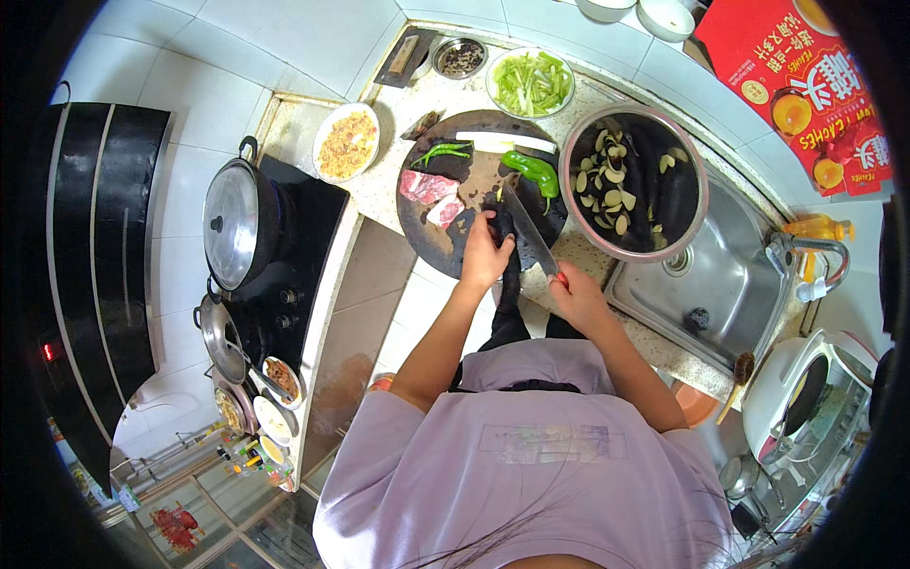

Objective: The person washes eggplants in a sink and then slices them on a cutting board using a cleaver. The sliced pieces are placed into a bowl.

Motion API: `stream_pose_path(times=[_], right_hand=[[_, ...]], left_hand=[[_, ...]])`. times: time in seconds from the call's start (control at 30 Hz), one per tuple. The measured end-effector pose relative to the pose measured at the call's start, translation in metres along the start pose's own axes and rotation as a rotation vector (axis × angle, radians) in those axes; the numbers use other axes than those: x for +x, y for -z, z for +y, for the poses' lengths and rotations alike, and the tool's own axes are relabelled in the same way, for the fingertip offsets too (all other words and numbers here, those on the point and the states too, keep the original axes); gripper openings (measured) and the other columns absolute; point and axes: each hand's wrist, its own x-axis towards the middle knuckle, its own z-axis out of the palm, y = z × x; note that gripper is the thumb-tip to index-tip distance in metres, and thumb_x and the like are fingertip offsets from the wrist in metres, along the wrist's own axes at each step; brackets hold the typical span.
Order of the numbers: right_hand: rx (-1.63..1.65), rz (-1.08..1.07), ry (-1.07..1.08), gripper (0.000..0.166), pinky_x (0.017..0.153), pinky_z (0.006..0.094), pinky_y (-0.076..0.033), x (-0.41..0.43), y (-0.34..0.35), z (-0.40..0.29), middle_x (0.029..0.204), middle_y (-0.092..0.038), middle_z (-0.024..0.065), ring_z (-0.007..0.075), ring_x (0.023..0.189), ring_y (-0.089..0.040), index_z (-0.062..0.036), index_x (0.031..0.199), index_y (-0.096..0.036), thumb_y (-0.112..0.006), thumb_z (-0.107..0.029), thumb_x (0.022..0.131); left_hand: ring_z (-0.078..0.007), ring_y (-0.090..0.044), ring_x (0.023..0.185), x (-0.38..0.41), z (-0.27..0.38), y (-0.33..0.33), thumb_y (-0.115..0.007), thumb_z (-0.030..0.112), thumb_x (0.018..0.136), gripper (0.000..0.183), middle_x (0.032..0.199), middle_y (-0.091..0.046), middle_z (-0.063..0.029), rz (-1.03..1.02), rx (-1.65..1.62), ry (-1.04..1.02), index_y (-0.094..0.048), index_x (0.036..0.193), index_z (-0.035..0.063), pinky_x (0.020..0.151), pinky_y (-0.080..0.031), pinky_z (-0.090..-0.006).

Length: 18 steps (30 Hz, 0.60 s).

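On the round, dark-stained chopping board (pixel 475 171), my left hand (pixel 488 254) holds down a long dark eggplant (pixel 500 217). A pale cut face shows at its far end. My right hand (pixel 577 295) grips the red handle of a kitchen knife (pixel 530 231). The blade slants up and left, its tip beside the eggplant's cut end. Raw meat pieces (pixel 429 188), thin green chilies (pixel 442 151), a white scallion stalk (pixel 505 142) and a green pepper (pixel 533 173) lie on the board. Right of it, a large basin (pixel 569 188) holds dark eggplants (pixel 672 199) and pale slices (pixel 613 174).
A steel sink (pixel 711 299) with a faucet (pixel 810 249) is at right. Behind the board stand bowls of cut green stalks (pixel 531 84) and yellow crumbly food (pixel 346 146). Left, a lidded pot (pixel 231 222) and a lidded pan (pixel 224 338) sit on the black cooktop (pixel 313 235).
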Motion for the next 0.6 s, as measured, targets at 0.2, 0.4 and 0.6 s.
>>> stream_pose_path(times=[0.2, 0.4, 0.6], right_hand=[[-0.045, 0.008, -0.059, 0.029, 0.071, 0.0487, -0.048, 0.006, 0.001, -0.012, 0.084, -0.064, 0.0250, 0.0443, 0.078, -0.062, -0.0003, 0.111, -0.060, -0.056, -0.021, 0.091], [-0.096, 0.011, -0.012, 0.033, 0.075, 0.0485, -0.050, 0.011, -0.012, -0.003, 0.091, -0.066, 0.0263, 0.0451, 0.084, -0.064, -0.0002, 0.118, -0.060, -0.055, -0.019, 0.091], [-0.115, 0.050, 0.061, 0.037, 0.077, 0.0482, -0.052, 0.006, -0.015, -0.012, 0.095, -0.067, 0.0260, 0.0440, 0.086, -0.065, -0.0023, 0.126, -0.059, -0.055, -0.016, 0.092]], left_hand=[[-0.0390, -0.061, 0.091, 0.000, 0.012, 0.017, -0.078, 0.014, 0.078, 0.064, 0.100, -0.054, -0.0196, 0.015, 0.172, -0.069, -0.047, 0.133, 0.0095, 0.079, -0.052, -0.0462], [-0.0318, -0.057, 0.085, -0.002, 0.003, 0.009, -0.075, 0.011, 0.080, 0.061, 0.098, -0.050, -0.0162, 0.007, 0.096, -0.184, -0.050, 0.136, 0.0125, 0.076, -0.050, -0.0405], [-0.0435, -0.059, 0.102, 0.004, 0.004, 0.013, -0.071, 0.009, 0.081, 0.061, 0.112, -0.051, -0.0221, -0.087, 0.082, -0.116, -0.047, 0.137, 0.0133, 0.089, -0.050, -0.0462]])
